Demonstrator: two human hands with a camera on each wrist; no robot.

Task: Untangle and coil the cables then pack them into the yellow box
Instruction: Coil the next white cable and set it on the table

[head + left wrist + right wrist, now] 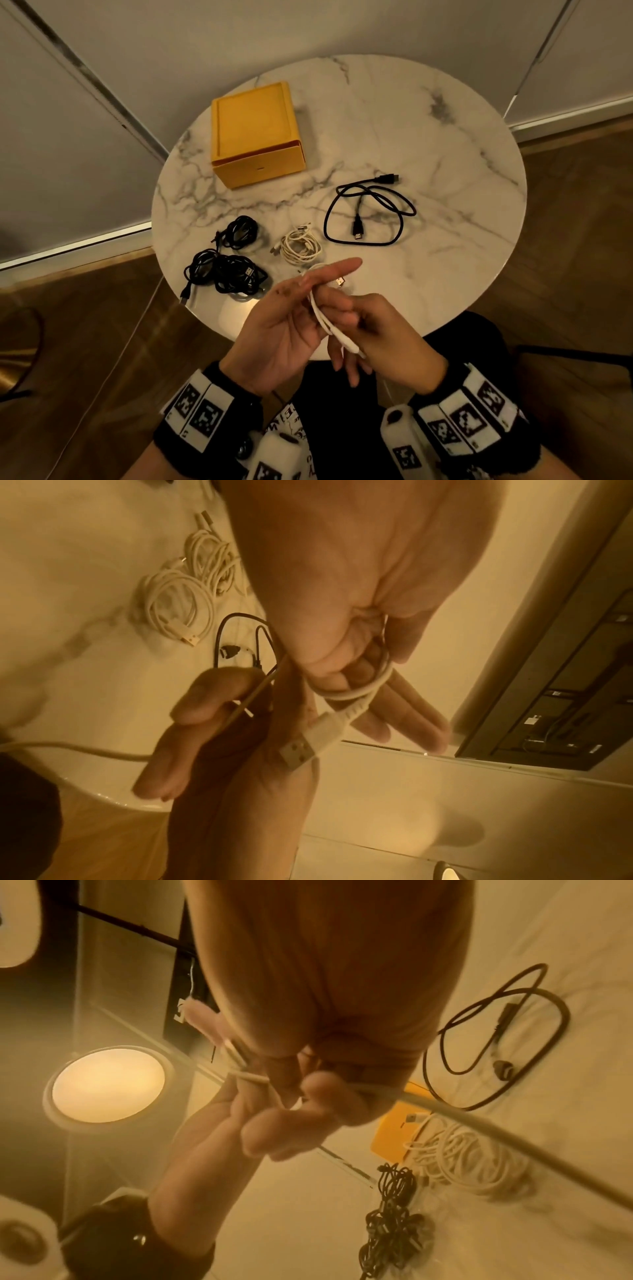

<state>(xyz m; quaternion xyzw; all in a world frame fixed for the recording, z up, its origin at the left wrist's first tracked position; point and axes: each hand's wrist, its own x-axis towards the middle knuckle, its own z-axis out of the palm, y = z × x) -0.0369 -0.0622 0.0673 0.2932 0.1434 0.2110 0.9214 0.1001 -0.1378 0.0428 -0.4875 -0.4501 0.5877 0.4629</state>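
Over the table's near edge both my hands work a white USB cable (325, 322). My left hand (284, 308) has the index finger stretched out, and the cable is looped round its other fingers (356, 693), with the USB plug (298, 753) hanging loose. My right hand (387, 335) pinches a strand of the same cable (479, 1123). The yellow box (257, 133) stands with its lid on at the back left of the table. On the table lie a white coil (301, 246), two black bundles (239, 229) (226, 274) and a loose black cable (370, 212).
The round marble table (445, 137) is small, with its edge right under my hands. Wooden floor surrounds it and white walls stand behind. A round lamp (106, 1085) glows in the right wrist view.
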